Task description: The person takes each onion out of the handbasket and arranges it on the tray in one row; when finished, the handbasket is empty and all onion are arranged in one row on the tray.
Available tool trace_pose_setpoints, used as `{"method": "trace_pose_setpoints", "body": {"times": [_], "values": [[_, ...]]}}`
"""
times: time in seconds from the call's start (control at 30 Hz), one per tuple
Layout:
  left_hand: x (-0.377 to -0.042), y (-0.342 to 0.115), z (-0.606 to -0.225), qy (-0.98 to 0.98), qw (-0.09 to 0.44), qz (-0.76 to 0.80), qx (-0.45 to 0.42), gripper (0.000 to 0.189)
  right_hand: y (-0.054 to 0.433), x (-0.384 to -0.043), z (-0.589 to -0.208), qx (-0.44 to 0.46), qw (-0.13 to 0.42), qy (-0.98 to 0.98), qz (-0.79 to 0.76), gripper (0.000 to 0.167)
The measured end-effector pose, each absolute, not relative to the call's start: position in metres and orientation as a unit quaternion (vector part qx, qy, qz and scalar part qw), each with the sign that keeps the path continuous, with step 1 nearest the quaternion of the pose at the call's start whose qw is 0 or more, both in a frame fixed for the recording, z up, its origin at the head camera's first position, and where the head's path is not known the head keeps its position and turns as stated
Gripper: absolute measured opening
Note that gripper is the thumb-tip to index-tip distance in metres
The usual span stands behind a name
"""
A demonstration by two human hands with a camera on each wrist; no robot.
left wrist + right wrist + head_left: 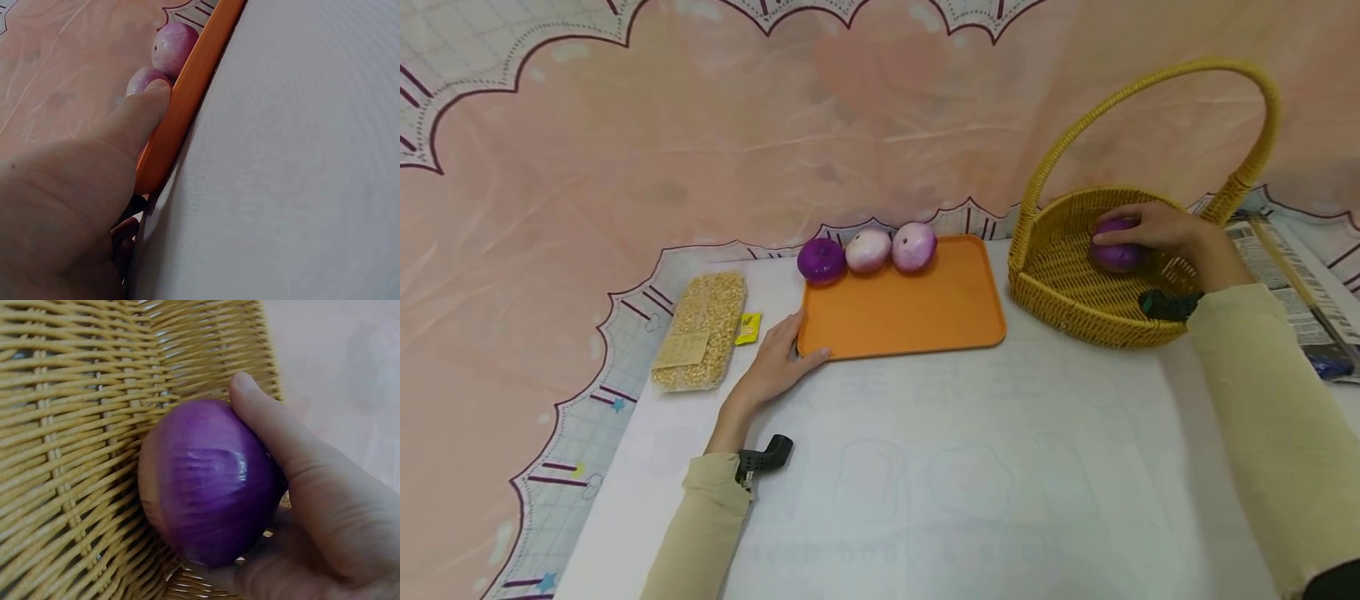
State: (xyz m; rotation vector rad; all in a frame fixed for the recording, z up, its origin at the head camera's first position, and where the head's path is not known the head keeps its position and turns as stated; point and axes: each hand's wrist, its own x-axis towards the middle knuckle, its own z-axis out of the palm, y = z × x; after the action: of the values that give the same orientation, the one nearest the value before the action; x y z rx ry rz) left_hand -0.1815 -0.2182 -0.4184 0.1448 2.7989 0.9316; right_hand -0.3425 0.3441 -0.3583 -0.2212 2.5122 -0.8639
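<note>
In the head view my right hand (pixel 1172 229) reaches into a yellow wicker basket (pixel 1075 321) and grips a purple onion (pixel 1116 257). The right wrist view shows the onion (pixel 212 481) close up, with the thumb on one side and the fingers partly hidden beneath it; it is against the woven basket. My left hand (pixel 773 362) rests at the near left corner of an orange tray (pixel 902 312), thumb along the front edge and fingers along the left side. Along the tray's far edge sit a dark purple onion (pixel 822 261), a pale onion (pixel 868 251) and a pinkish onion (pixel 914 247).
Left of the tray lie a clear bag of yellow kernels (pixel 696 333) and a small yellow packet (pixel 748 328). A folded newspaper (pixel 1285 275) is right of the basket, whose tall handle (pixel 1195 67) arches above it. White covering (pixel 962 467) spreads over the table.
</note>
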Motion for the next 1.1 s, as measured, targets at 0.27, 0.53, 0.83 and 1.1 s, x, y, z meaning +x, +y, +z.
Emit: {"method": "trace_pose_setpoints", "body": {"times": [0.27, 0.53, 0.83, 1.1], "values": [[-0.182, -0.218, -0.417, 0.943, 0.093, 0.316, 0.053, 0.093, 0.342, -0.340, -0.353, -0.062, 0.235, 0.896, -0.371, 0.070], [-0.181, -0.219, -0.419, 0.941, 0.095, 0.321, 0.054, 0.093, 0.332, -0.332, -0.337, -0.074, 0.188, 0.771, -0.605, 0.027], [-0.180, -0.219, -0.420, 0.941, 0.096, 0.320, 0.050, 0.094, 0.324, -0.327, -0.322, -0.183, 0.247, 0.775, -0.551, 0.041], [-0.181, -0.219, -0.420, 0.941, 0.090, 0.322, 0.055, 0.094, 0.320, -0.322, -0.311, -0.200, 0.360, 0.804, -0.428, 0.038]]}}
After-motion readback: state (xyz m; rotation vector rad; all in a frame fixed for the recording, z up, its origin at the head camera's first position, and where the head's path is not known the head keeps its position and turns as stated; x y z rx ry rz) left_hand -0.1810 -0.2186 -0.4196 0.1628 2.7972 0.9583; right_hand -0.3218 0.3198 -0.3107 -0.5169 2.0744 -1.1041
